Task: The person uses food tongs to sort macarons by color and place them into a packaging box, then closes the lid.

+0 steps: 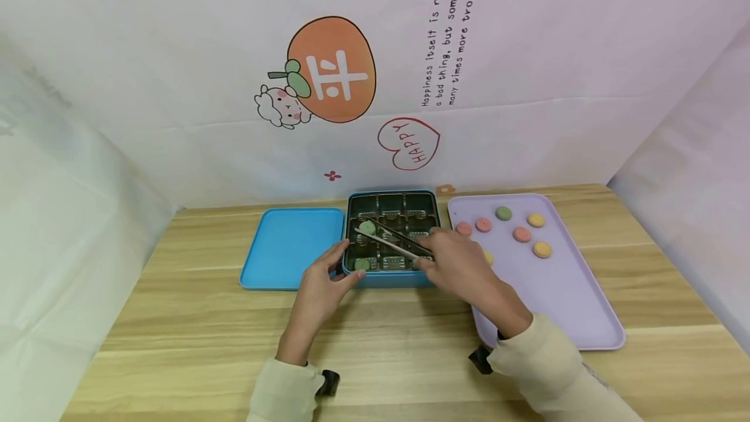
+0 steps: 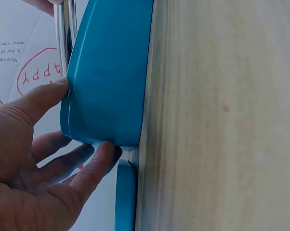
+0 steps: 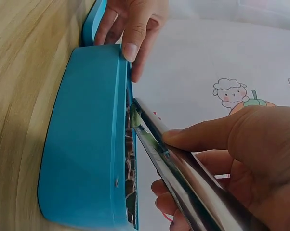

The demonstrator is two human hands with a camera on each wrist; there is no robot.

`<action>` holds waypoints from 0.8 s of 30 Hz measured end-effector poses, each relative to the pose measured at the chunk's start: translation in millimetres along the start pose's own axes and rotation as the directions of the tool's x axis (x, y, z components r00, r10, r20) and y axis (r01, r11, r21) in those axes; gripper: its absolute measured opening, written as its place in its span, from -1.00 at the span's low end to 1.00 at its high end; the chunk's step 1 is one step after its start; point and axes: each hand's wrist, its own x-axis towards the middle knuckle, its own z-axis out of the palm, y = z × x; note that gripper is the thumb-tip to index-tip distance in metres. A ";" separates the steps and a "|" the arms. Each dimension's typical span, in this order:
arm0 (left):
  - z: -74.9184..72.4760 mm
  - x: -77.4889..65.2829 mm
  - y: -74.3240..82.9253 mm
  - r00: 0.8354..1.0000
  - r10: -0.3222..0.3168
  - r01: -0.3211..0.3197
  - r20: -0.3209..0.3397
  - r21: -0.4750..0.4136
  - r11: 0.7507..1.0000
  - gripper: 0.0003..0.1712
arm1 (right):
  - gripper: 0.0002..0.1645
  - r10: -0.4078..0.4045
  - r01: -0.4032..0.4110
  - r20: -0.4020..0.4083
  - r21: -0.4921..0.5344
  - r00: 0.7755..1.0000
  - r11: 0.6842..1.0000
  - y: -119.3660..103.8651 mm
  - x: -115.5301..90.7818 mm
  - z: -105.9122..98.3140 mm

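A blue tin box (image 1: 389, 280) with a dark divided insert sits at the table's middle. My left hand (image 1: 319, 288) holds its front left corner, thumb at the front rim and fingers along the left side, as the left wrist view also shows. Metal tongs (image 3: 183, 180) are gripped in my right hand (image 1: 459, 262), thumb on one arm and fingers under the other. Their tips reach into the middle left compartment, on either side of a green macaron-like round cookie (image 1: 367, 227). Another green cookie (image 1: 362, 265) lies in the front left compartment.
Right of the box, a lilac tray (image 1: 547, 305) bears pink cookies (image 1: 521, 234), yellow cookies (image 1: 541, 249) and one green cookie (image 1: 503, 213). My right forearm crosses over the tray. A blue lid (image 1: 293, 246) lies left of the box. Behind stands a printed cloth backdrop (image 1: 234, 155).
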 end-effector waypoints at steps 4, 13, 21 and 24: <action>0.3 0.0 1.0 1.000 -0.002 0.002 0.003 -0.007 1.000 -0.17 | -0.55 0.004 -0.004 0.008 -0.008 1.000 1.000 -2.3 2.3 0.5; 0.4 -0.3 1.9 1.000 -0.009 0.009 0.004 -0.008 1.000 -0.17 | -0.55 0.010 -0.010 0.011 -0.010 1.000 1.000 -2.9 5.7 2.6; 0.6 -0.2 2.2 1.000 -0.008 0.008 -0.001 0.000 1.000 -0.17 | -0.55 0.015 -0.015 0.007 -0.013 1.000 1.000 -3.8 7.0 3.8; 0.5 0.0 1.9 1.000 -0.006 0.006 -0.001 -0.001 1.000 -0.17 | -0.54 0.017 -0.017 0.007 -0.016 1.000 1.000 -4.5 7.5 3.9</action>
